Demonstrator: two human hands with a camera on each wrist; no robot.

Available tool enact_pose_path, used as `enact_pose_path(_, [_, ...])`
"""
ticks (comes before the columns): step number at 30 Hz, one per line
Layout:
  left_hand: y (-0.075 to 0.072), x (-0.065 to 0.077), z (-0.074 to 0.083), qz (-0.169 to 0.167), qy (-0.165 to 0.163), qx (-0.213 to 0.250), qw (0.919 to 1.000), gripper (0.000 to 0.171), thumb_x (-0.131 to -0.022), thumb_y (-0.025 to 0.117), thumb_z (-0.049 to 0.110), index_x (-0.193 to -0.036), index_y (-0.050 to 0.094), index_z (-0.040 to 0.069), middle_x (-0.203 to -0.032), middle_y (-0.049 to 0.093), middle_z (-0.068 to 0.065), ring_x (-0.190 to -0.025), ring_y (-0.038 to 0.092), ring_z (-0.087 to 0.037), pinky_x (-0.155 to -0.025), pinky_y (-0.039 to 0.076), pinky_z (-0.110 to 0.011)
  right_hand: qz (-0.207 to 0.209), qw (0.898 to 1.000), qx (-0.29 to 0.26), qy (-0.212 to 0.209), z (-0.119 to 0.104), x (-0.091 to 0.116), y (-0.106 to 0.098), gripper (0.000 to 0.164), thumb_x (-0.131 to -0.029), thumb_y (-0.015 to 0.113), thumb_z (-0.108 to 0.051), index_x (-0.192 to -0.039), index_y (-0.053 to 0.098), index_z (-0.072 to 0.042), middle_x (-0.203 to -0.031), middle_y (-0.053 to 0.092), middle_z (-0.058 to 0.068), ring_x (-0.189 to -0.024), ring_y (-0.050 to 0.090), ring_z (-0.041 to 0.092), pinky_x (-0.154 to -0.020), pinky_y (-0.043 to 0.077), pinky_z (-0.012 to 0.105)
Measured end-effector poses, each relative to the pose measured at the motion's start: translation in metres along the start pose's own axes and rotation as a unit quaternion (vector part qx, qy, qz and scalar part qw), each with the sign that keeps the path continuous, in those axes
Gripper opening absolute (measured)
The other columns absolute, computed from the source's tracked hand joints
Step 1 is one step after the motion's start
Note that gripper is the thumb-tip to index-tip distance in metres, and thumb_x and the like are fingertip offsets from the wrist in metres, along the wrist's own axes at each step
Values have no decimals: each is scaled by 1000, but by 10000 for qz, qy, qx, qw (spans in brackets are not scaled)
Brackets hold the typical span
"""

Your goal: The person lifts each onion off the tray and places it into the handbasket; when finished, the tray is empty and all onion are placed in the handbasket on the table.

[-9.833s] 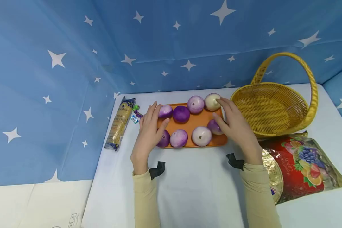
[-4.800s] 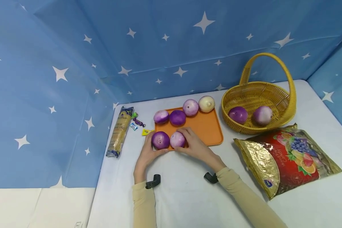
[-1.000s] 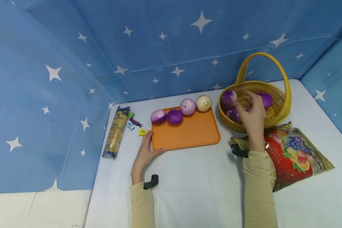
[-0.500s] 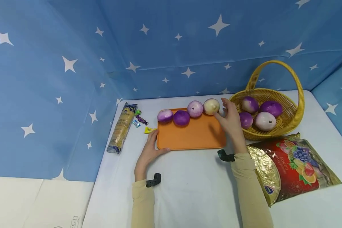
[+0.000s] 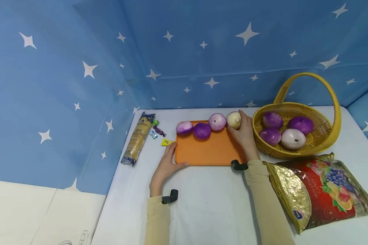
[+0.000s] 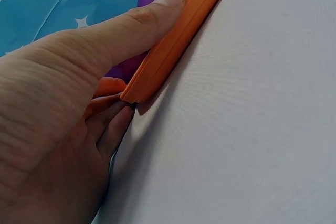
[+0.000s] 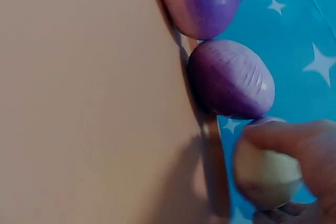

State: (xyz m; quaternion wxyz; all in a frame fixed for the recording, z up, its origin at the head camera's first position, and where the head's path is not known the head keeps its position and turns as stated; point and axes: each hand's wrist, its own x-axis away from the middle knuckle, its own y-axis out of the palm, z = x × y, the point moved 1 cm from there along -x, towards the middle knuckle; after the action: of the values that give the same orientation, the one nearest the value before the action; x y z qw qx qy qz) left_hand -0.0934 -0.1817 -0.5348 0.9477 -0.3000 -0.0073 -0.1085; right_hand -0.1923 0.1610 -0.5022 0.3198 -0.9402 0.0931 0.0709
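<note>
An orange tray lies on the table with a row of onions along its far edge. My left hand holds the tray's front left corner; in the left wrist view the thumb lies along the rim. At the right end of the row, my right hand grips a pale onion between thumb and fingers, also seen in the right wrist view as a cream onion. Beside it sit a light purple onion, a dark purple onion and a purple-white onion.
Right of the tray stands a yellow wicker basket with a tall handle and several onions inside. A red and gold candy bag lies before it. On the left are a noodle packet and several wrapped candies.
My right hand has let go of an onion in the basket, moved left to the tray and taken hold of the pale onion. The left hand stays on the tray corner.
</note>
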Motion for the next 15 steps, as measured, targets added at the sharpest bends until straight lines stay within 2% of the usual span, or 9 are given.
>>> enact_pose_path(5, [2, -4, 2, -39, 28, -58, 10000, 104, -70, 79, 50, -151, 22, 22, -153, 17, 13, -139, 24, -17, -112, 27, -43, 377, 9987, 146, -295, -15, 6, -14, 83, -82, 74, -23, -150, 26, -20, -139, 35, 20, -125, 39, 36, -105, 33, 53])
enact_pose_path(10, [2, -4, 2, -26, 44, -32, 10000, 104, -69, 79, 51, -151, 22, 22, -154, 18, 12, -139, 25, -16, -112, 27, -42, 845, 9938, -114, -710, -43, 15, -52, 83, -77, 77, -24, -147, 33, -21, -135, 42, 16, -116, 45, 28, -96, 38, 49])
enact_pose_path(12, [2, -3, 3, -4, 50, -17, 10000, 104, -69, 79, 51, -151, 22, 21, -154, 18, 11, -139, 25, -16, -112, 26, -42, 1023, 9920, -176, -724, -46, 18, -71, 82, -76, 78, -25, -146, 35, -22, -133, 43, 15, -111, 46, 28, -92, 40, 48])
enact_pose_path(15, [1, 0, 2, 17, 59, 18, 10000, 104, -69, 80, 50, -151, 23, 20, -154, 18, 9, -140, 24, -19, -112, 25, -43, 1141, 9925, -71, -434, -37, 25, -93, 81, -77, 77, -30, -146, 34, -27, -132, 43, 14, -108, 46, 28, -90, 40, 50])
